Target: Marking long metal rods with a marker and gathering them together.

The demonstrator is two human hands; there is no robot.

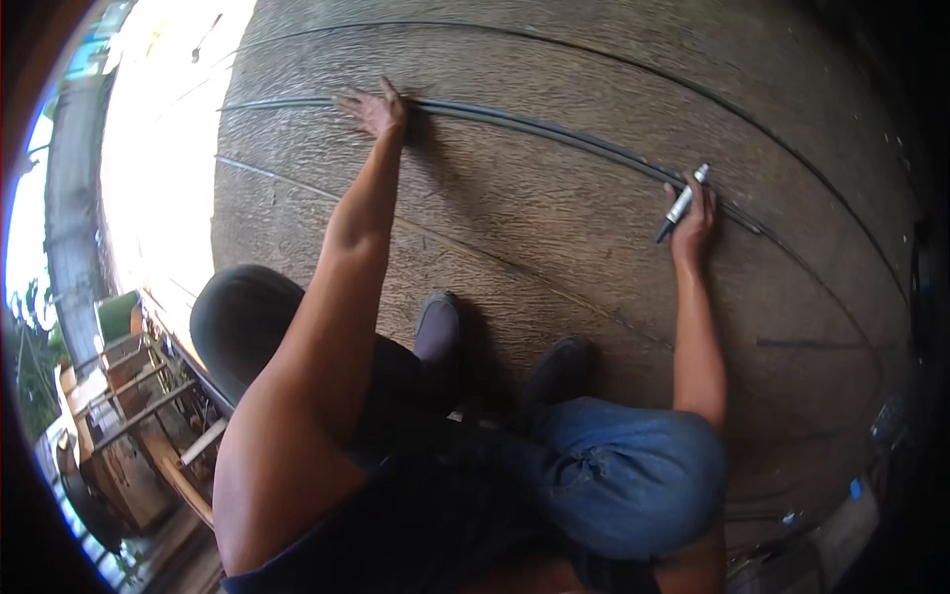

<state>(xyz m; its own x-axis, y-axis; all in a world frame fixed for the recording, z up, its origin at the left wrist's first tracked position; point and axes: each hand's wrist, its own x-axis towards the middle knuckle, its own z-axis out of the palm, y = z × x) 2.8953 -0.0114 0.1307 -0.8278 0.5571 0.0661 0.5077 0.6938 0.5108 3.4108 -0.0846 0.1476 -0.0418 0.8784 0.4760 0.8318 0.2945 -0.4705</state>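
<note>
Rough brown floor (554,218), bright opening at left. Paired rods (534,123) run left to right beyond the feet. Left hand (374,111) spread wide at them; right hand (696,216) holds a marker (683,204) over them. I'd keep them flat, parallel, pinned lightly against rolling.

The view comes from a head-worn fisheye, the left of a side-by-side pair, looking steeply down on the brown textured floor (515,188). The denim-covered knee (633,475) looms close at the lower edge; the left hand (374,111) and right hand (693,218) sit farther off, higher up. The wide field reaches greenery (35,381) at far left.
</note>
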